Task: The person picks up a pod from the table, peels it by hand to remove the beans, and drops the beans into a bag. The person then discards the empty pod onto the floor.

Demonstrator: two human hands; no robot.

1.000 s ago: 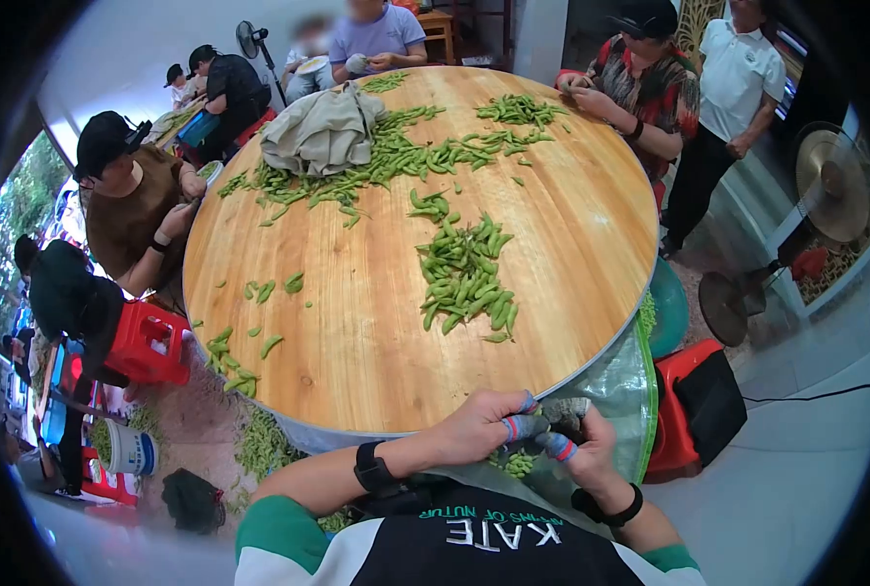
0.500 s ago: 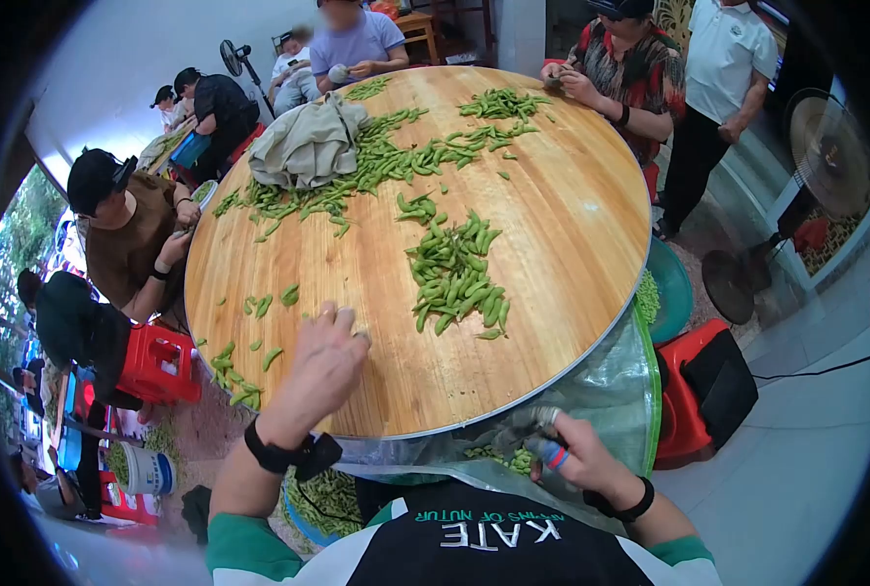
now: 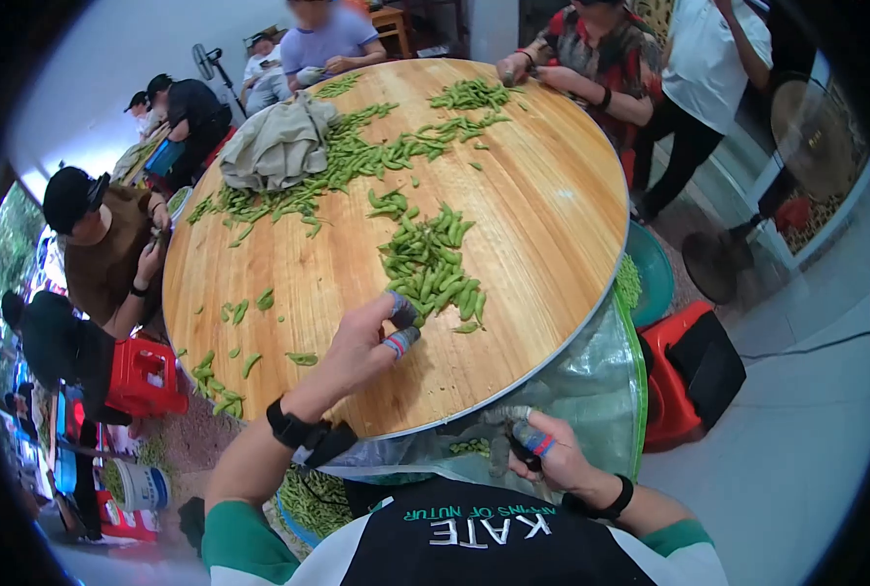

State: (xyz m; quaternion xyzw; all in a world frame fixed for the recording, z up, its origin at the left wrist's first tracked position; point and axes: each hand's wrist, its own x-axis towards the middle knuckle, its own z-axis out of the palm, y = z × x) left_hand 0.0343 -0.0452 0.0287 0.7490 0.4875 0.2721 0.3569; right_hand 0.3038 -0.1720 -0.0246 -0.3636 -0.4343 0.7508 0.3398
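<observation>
My left hand (image 3: 364, 342) is at the near edge of a pile of green soybean pods (image 3: 433, 264) on the round wooden table (image 3: 542, 254). Its thumb and forefinger, wrapped in grey coverings, are apart, with the fingertips right at the pods. One single pod (image 3: 301, 358) lies left of this hand. My right hand (image 3: 550, 451) is closed just off the table's near edge, above a translucent plastic sheet (image 3: 591, 381). Its fingers also wear grey, blue and red wraps. They curl round something dark that I cannot make out. Shelled beans (image 3: 470, 446) lie on the sheet beside it.
A grey cloth (image 3: 280, 146) lies on the larger heap of pods (image 3: 386, 156). Several people sit round the table. A red stool (image 3: 694, 376) and a green basin (image 3: 650, 273) stand at right, a fan (image 3: 733, 249) beyond. A tub of pods (image 3: 316, 503) is below me.
My left hand has moved right, from bare table to the pod pile. A pod now shows near where it was. My right hand stays near the sheet, and the whole view has shifted slightly.
</observation>
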